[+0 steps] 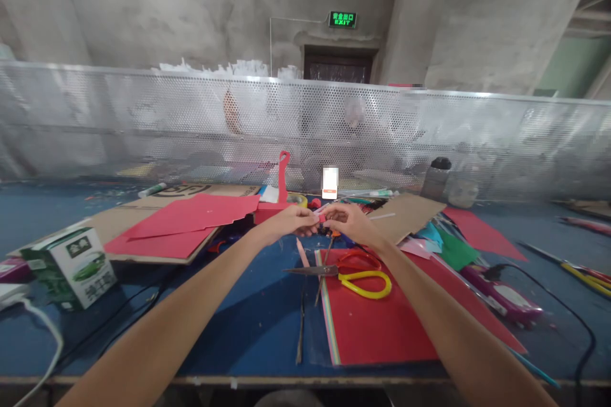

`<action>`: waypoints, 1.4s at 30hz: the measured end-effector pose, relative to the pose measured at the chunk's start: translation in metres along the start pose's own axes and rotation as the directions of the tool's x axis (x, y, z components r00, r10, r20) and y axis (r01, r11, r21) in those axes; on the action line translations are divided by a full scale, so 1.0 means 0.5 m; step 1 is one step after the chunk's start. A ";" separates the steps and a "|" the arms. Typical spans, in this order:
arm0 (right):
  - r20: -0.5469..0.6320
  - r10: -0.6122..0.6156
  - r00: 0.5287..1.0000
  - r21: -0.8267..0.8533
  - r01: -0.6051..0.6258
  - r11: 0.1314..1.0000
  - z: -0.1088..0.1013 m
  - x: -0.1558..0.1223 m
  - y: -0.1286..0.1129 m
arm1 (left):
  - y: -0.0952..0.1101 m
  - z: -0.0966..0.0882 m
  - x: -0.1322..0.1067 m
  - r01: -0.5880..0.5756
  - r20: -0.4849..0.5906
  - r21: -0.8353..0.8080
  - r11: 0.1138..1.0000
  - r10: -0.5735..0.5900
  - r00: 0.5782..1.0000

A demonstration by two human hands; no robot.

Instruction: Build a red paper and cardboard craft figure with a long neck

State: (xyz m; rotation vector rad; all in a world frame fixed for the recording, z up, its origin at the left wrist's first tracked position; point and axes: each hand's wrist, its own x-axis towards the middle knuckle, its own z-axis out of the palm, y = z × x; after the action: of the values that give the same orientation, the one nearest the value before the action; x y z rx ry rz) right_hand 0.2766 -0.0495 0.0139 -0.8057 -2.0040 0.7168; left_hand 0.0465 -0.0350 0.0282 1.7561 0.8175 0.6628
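Over the middle of the blue table, my left hand (pixel 296 221) and my right hand (pixel 352 221) meet, both closed in a pinch. Between their fingertips is a small red piece of paper (pixel 322 218), partly hidden by the fingers. A pale, thin strip shows just above it; I cannot tell whether it is held too. Nearer to me, scissors (pixel 365 286) with red and yellow handles lie on a stack of red paper (pixel 382 331), blades half apart and pointing left. A pink pen-like stick (pixel 302 253) lies beside the stack. Behind my left hand stands a red paper shape (pixel 283 178) with a tall looped strip.
At left, red sheets (pixel 191 219) lie on cardboard (pixel 143 203), with a milk carton (pixel 79 267) nearer. A bright phone (pixel 330 183) stands at the back before a perforated metal screen (pixel 200 121). Rightward are a bottle (pixel 436 178), a purple pack (pixel 503 296) and black cable (pixel 568 305).
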 end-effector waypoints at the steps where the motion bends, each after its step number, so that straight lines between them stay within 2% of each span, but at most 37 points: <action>1: -0.006 -0.004 1.000 -0.003 0.004 1.000 0.000 0.000 0.000 | 0.001 0.000 -0.001 -0.001 -0.005 0.000 1.000 0.001 1.000; 6: -0.027 -0.005 1.000 -0.001 0.005 1.000 0.002 0.001 0.007 | 0.002 -0.001 0.001 -0.010 -0.015 0.001 1.000 0.010 1.000; 14: -0.020 0.007 1.000 -0.018 -0.008 1.000 -0.001 0.000 -0.002 | 0.004 0.006 0.006 -0.004 -0.090 0.060 0.998 0.009 0.996; 18: 0.059 0.106 0.993 0.102 -0.112 0.988 0.000 -0.001 -0.006 | -0.004 -0.001 0.012 -0.070 -0.141 0.202 0.977 0.099 0.985; 20: 0.047 0.148 0.988 0.143 -0.153 0.978 0.003 0.001 -0.002 | -0.010 -0.004 0.016 -0.118 -0.135 0.292 0.949 0.163 0.977; 23: -0.014 0.145 0.989 0.134 -0.142 0.981 0.009 0.007 0.009 | -0.016 -0.003 0.021 -0.166 -0.118 0.362 0.917 0.222 0.968; 26: -0.048 0.141 0.989 0.102 -0.136 0.986 0.014 0.011 0.014 | -0.019 0.000 0.023 -0.185 -0.097 0.364 0.913 0.235 0.967; 32: -0.106 0.142 0.984 0.064 -0.136 0.989 0.013 0.011 -0.003 | -0.015 -0.011 0.020 -0.135 -0.117 0.262 0.956 0.170 0.978; 37: -0.102 0.133 0.986 0.049 -0.129 0.990 0.012 0.009 -0.003 | -0.011 -0.002 0.018 -0.167 -0.083 0.345 0.924 0.207 0.975; 42: -0.092 0.143 0.985 0.033 -0.141 0.990 0.013 0.010 0.010 | -0.009 0.012 0.019 -0.192 -0.089 0.324 0.926 0.232 0.969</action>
State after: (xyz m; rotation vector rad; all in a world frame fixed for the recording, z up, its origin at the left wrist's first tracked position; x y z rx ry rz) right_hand 0.2701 -0.0438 0.0094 -0.9563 -1.8631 0.7708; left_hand 0.0558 -0.0300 0.0227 2.1304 0.8610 0.8296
